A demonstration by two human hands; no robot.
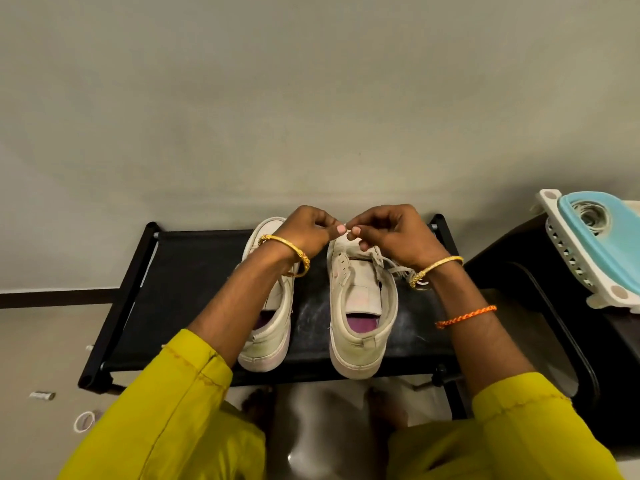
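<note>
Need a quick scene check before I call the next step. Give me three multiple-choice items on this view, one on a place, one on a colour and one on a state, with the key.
1. Where do the left sneaker and the right sneaker stand?
A. On the floor
B. On the black rack
C. In a tub

2. What colour is the braided band on the right forearm?
A. Green
B. Black
C. Orange

3. What are the left hand and the right hand doing?
A. Pinching the lace over the right sneaker's toe
B. Lying flat on the rack
C. Lifting the left sneaker

Key:
1 B: both soles rest on the rack's dark top.
2 C: the thread shows orange against the arm.
3 A: the curled fingertips of both hands meet above the toe, apparently on a lace end.
</note>
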